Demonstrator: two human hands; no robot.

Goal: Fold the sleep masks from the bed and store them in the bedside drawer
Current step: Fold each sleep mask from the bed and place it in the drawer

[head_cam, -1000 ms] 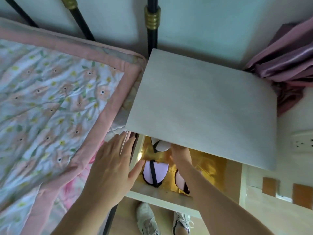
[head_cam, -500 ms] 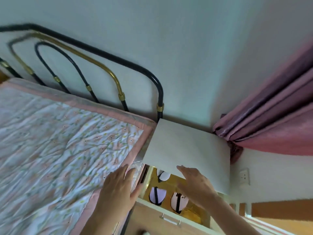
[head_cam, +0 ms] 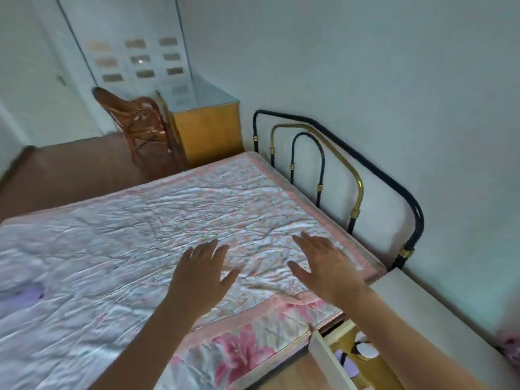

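My left hand (head_cam: 201, 273) and my right hand (head_cam: 326, 267) hover over the floral quilt of the bed (head_cam: 140, 249), fingers spread, holding nothing. At the lower right the bedside drawer (head_cam: 326, 358) stands open beside the bed. Folded sleep masks lie in it: a white one (head_cam: 365, 350) and a lilac one with a black strap (head_cam: 347, 363); my right forearm hides part of the drawer. A blurred lilac patch (head_cam: 31, 294) lies on the quilt at the far left; I cannot tell what it is.
The white bedside table top (head_cam: 439, 313) runs along the wall at right. A black and brass headboard (head_cam: 351, 175) stands behind the bed. A wicker chair (head_cam: 140, 122) and a wooden cabinet (head_cam: 208, 130) stand beyond the bed's far corner.
The view has swung from the drawer up and left over the bed. Both hands have left the drawer area and moved above the quilt; the drawer stays open.
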